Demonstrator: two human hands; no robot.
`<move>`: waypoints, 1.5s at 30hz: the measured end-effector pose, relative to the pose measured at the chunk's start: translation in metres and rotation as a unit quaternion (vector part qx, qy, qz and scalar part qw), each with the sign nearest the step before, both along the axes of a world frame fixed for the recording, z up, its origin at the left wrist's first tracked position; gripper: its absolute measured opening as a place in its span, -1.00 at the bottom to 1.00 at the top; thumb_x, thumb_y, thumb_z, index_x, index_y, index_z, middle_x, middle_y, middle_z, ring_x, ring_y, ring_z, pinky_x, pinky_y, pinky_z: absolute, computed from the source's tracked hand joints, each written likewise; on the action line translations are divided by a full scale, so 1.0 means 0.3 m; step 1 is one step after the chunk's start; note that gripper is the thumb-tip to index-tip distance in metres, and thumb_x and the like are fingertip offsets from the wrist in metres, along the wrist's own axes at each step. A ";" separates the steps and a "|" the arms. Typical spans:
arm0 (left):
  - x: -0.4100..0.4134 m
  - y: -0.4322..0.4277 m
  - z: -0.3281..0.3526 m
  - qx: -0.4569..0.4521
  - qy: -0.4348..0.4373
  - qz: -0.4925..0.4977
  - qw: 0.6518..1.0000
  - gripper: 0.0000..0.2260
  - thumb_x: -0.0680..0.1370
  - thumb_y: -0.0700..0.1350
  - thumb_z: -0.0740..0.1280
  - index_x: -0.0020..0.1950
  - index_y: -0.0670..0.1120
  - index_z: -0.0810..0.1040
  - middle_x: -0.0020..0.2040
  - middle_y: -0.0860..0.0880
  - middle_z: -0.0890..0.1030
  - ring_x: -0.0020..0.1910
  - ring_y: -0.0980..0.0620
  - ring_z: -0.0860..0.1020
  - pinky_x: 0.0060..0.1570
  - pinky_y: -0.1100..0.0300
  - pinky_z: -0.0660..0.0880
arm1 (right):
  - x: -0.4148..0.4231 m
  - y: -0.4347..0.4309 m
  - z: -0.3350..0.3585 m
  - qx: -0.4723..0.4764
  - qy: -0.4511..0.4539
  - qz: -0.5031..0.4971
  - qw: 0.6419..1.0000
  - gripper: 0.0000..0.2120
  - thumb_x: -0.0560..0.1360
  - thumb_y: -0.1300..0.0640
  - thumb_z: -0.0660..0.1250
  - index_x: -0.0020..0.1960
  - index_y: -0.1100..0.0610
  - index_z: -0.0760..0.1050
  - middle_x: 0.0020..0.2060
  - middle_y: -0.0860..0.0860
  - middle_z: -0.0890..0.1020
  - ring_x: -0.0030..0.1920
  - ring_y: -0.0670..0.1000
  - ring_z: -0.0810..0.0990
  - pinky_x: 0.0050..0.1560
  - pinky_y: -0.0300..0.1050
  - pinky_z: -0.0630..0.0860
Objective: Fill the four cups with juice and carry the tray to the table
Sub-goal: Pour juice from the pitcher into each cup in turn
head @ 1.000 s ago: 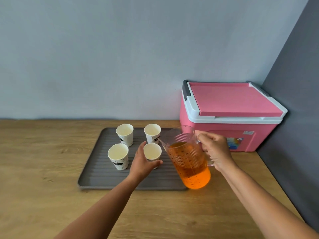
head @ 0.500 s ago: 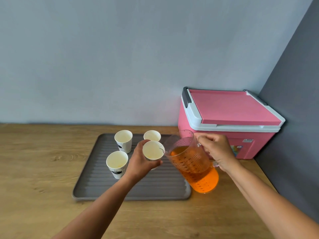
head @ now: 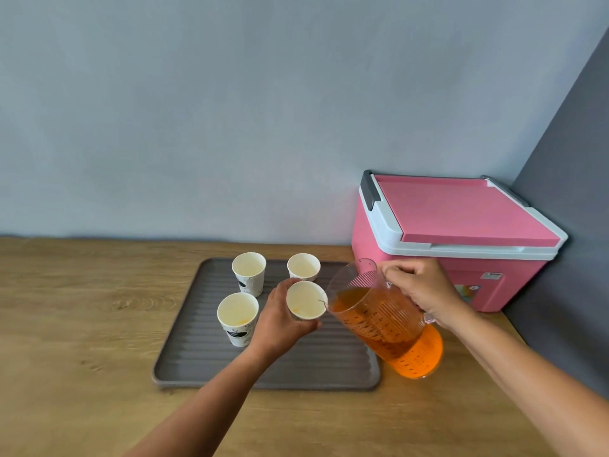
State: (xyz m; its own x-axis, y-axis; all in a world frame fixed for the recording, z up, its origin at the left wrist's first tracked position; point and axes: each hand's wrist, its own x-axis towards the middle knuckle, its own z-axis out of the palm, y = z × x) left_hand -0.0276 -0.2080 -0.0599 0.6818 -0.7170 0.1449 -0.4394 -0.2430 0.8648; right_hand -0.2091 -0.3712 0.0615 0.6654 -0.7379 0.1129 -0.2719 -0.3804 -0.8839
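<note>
Orange juice pitcher (head: 385,321) tilts toward held cup (head: 305,305).

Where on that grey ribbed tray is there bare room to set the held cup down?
The near half of the grey ribbed tray is bare, and so is its right side beside the tilted clear jug of orange juice. The back left is crowded: three white paper cups stand there. The left hand holds the fourth cup.

A plain room at home, we judge, set up for serving drinks.
We see a wooden worktop (head: 82,341) against bare grey walls, a pink cooler box (head: 454,245) in its far right corner, paper cups (head: 248,273) on a grey tray (head: 204,367).
</note>
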 end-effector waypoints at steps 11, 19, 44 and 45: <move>-0.013 0.013 -0.001 0.008 -0.005 -0.014 1.000 -0.31 0.29 -0.01 0.57 0.33 0.16 0.32 0.29 0.07 0.46 0.23 0.11 0.46 0.15 0.22 0.43 | 0.015 -0.001 -0.001 -0.031 0.060 0.010 0.998 -0.78 0.29 -0.18 0.32 -0.20 -0.16 0.70 -0.30 0.03 0.72 -0.35 0.00 0.54 -0.22 -0.04 0.49; -0.017 0.015 -0.006 0.011 -0.005 -0.016 1.000 -0.32 0.29 -0.01 0.57 0.29 0.20 0.30 0.25 0.10 0.46 0.22 0.11 0.45 0.14 0.22 0.43 | 0.017 -0.004 0.003 -0.061 0.090 0.017 0.994 -0.70 0.27 -0.24 0.29 -0.16 -0.13 0.69 -0.24 -0.04 0.73 -0.13 0.07 0.67 -0.03 0.15 0.61; -0.019 0.022 -0.018 0.012 0.005 -0.021 1.000 -0.34 0.29 -0.05 0.57 0.26 0.22 0.29 0.18 0.15 0.42 0.17 0.14 0.45 0.03 0.32 0.39 | 0.035 -0.019 -0.022 -0.065 0.097 0.034 0.993 -0.81 0.28 -0.24 0.32 -0.24 -0.22 0.66 -0.17 -0.23 0.71 -0.02 -0.11 0.65 0.12 0.10 0.59; -0.019 0.024 -0.019 0.012 0.005 -0.021 1.000 -0.34 0.30 -0.05 0.57 0.25 0.22 0.29 0.18 0.15 0.43 0.17 0.14 0.45 0.03 0.33 0.39 | 0.036 -0.018 -0.022 -0.064 0.097 0.034 0.993 -0.81 0.29 -0.22 0.32 -0.23 -0.21 0.66 -0.17 -0.23 0.71 -0.02 -0.12 0.65 0.13 0.09 0.58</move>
